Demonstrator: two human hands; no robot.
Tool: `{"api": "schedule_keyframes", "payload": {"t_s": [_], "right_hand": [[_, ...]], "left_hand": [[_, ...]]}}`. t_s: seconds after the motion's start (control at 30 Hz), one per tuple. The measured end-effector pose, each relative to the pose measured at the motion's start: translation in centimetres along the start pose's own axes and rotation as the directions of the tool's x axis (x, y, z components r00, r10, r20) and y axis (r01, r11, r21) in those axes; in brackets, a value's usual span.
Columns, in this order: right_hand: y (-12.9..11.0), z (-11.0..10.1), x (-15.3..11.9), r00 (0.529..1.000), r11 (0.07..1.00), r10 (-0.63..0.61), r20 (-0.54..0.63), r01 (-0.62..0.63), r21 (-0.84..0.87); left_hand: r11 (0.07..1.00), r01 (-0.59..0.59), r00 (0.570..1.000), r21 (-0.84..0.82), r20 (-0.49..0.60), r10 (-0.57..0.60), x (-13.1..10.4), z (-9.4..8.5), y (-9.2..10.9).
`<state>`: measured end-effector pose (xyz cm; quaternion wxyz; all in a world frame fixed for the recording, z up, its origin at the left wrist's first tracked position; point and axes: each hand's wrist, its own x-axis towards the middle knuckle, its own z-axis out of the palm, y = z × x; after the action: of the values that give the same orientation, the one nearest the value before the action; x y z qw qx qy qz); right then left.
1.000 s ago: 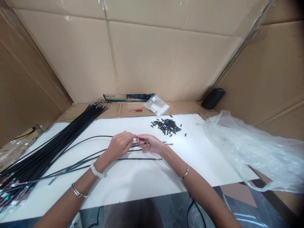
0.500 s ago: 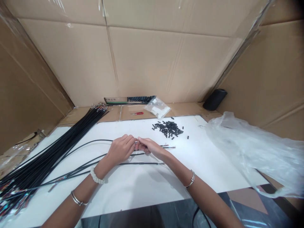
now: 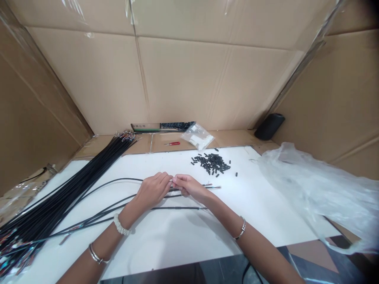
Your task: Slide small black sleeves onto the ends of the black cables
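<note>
No legible text or labels

red tool [image 3: 172,143] – clear packet [image 3: 197,136] | plastic sheet [image 3: 319,189] – black case [image 3: 269,126]

A cable-assembly workbench: cardboard walls [image 3: 183,79], bundled black cables [image 3: 68,189], small black sleeves [image 3: 211,163].

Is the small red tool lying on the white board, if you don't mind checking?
No, the red tool lies on the brown cardboard strip behind the white board, beside the clear bag.
</note>
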<state>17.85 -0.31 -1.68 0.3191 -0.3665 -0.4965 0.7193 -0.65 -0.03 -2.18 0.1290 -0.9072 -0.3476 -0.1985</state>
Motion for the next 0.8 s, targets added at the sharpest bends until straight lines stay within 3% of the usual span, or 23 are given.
{"api": "schedule_keyframes", "payload": {"t_s": [0.1, 0.27, 0.37, 0.53, 0.67, 0.8], "right_hand": [[0.0, 0.4, 0.1, 0.994, 0.994, -0.071, -0.079, 0.064, -0.089], [0.3, 0.2, 0.0, 0.98, 0.97, -0.195, -0.033, 0.187, -0.154], [0.5, -0.2, 0.1, 0.992, 0.987, -0.123, -0.021, 0.12, -0.104], [0.9, -1.5, 0.8, 0.999, 0.985, 0.047, 0.015, -0.048, 0.164], [1.0, -2.8, 1.1, 1.0, 0.945, 0.019, 0.012, -0.022, 0.326], [0.6, -3.0, 0.7, 1.0, 0.964, -0.005, 0.006, 0.003, 0.264]], "left_hand": [[0.997, 0.052, 0.998, -0.06, -0.034, -0.054, -0.3, 0.4, 0.0], [0.982, 0.07, 0.988, -0.173, -0.127, -0.093, -0.6, 0.6, 0.2], [0.978, 0.052, 0.984, -0.202, -0.157, -0.085, -0.6, 0.5, 0.2], [0.972, 0.033, 0.992, -0.231, -0.11, -0.06, -0.6, 0.5, 0.0], [0.95, 0.071, 0.991, -0.305, -0.083, -0.1, -0.7, 0.6, 0.0], [0.886, 0.189, 0.974, -0.424, -0.037, -0.225, -0.6, 0.4, 0.2]]}}
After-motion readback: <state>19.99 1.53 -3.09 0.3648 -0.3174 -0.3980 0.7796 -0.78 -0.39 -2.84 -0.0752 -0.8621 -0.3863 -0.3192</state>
